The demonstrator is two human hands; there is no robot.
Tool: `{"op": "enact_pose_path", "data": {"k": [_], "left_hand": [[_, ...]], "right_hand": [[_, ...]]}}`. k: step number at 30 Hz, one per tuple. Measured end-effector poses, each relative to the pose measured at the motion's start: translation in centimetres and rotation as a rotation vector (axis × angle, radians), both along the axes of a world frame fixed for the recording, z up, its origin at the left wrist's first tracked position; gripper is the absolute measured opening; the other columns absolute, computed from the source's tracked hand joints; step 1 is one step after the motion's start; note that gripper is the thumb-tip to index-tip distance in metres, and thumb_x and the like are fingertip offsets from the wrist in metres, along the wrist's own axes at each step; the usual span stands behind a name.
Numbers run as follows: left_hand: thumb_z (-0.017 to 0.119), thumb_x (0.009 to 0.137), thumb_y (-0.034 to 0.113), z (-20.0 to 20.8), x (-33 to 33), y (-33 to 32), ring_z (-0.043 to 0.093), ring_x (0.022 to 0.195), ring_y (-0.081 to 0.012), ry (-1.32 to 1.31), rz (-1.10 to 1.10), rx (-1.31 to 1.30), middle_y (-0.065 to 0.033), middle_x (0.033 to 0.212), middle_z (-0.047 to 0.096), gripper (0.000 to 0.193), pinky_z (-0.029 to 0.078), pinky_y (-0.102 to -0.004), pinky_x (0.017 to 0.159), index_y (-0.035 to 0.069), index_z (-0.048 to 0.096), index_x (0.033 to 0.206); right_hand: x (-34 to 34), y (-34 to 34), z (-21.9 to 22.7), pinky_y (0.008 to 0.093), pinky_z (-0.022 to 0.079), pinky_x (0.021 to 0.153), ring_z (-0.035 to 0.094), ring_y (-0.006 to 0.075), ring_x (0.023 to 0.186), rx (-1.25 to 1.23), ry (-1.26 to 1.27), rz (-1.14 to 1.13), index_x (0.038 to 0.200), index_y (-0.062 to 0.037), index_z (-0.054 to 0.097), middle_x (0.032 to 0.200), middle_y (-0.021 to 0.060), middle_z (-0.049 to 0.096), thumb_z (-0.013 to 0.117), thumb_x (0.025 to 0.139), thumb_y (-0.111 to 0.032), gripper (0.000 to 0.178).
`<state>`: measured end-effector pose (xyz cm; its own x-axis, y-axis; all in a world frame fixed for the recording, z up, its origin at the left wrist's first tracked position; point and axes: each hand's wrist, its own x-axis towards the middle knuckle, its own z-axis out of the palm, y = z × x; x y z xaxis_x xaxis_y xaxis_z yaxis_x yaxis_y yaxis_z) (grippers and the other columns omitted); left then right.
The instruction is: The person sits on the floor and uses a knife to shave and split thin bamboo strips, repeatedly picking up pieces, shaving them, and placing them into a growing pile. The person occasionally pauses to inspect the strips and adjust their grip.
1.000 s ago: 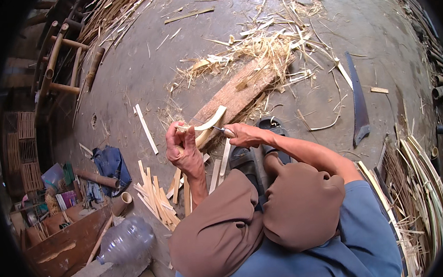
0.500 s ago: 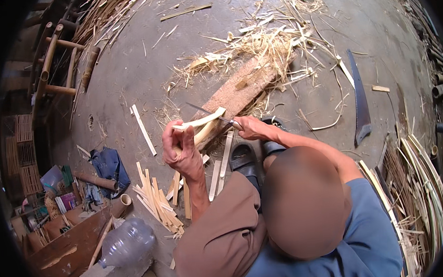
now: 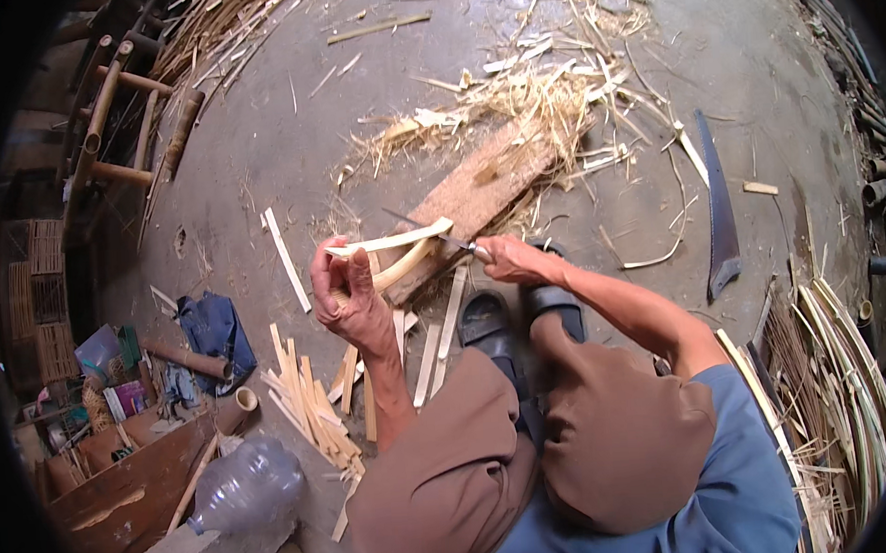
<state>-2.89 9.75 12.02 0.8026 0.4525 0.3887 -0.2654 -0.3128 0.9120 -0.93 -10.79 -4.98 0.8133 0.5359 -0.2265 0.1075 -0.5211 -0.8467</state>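
A pale bamboo strip (image 3: 401,240) is split lengthwise into two arms that part toward my left hand (image 3: 357,306). Closed around it, my left hand has the thumb and fingers on the strip's near end. My right hand (image 3: 518,261) grips a knife (image 3: 482,254) by its handle, with the thin dark blade crossing the strip at its far end, where the two arms meet. Beneath the blade lies a rough reddish-brown wooden board (image 3: 474,190), slanting away to the upper right. Part of the strip is hidden by my left fingers.
Shavings (image 3: 544,96) heap over the board's far end. Cut strips (image 3: 315,408) lie by my left forearm. A long saw blade (image 3: 720,202) rests on the floor to the right, beyond bundled strips (image 3: 849,375). At lower left are a clear plastic bottle (image 3: 248,482) and a wooden box (image 3: 124,493).
The strip's upper arm looks straighter and stands farther from the lower one. My left hand has shifted slightly left, while the right hand and knife are nearly where they were.
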Motion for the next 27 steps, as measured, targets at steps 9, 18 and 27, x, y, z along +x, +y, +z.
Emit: {"op": "enact_pose_path", "data": {"k": [9, 18, 27], "left_hand": [[0.075, 0.091, 0.020, 0.8, 1.5, -0.1, 0.045, 0.066, -0.0031, -0.005, 0.002, 0.088, 0.0058, 0.077, 0.054, 0.026, 0.035, -0.0188, 0.055, 0.006, 0.065, 0.111], [0.076, 0.090, 0.022, 1.5, 4.4, 2.1, 0.042, 0.062, -0.0014, -0.023, 0.039, -0.129, 0.0061, 0.079, 0.056, 0.029, 0.032, -0.0185, 0.050, 0.007, 0.065, 0.112], [0.046, 0.107, 0.033, -5.1, 4.7, 6.1, 0.062, 0.076, -0.0148, 0.176, 0.060, -0.423, -0.0071, 0.094, 0.063, 0.038, 0.050, -0.0264, 0.064, 0.000, 0.056, 0.124]], "right_hand": [[-1.1, -2.5, 0.0, 0.0499, 0.049, 0.065, 0.063, 0.0424, 0.073, -0.204, -0.002, -0.052, 0.090, -0.0063, 0.058, 0.076, 0.0217, 0.063, 0.058, 0.081, -0.012, 0.010], [-3.3, -3.3, 1.3, 0.0513, 0.052, 0.072, 0.065, 0.0449, 0.081, -0.169, 0.013, -0.005, 0.093, -0.0065, 0.057, 0.081, 0.0242, 0.066, 0.058, 0.079, -0.014, 0.016], [0.4, -10.2, 5.6, 0.0356, 0.047, 0.051, 0.057, 0.0201, 0.056, -0.040, 0.379, -0.052, 0.108, -0.0039, 0.057, 0.070, 0.0091, 0.060, 0.063, 0.092, -0.030, 0.031]]}}
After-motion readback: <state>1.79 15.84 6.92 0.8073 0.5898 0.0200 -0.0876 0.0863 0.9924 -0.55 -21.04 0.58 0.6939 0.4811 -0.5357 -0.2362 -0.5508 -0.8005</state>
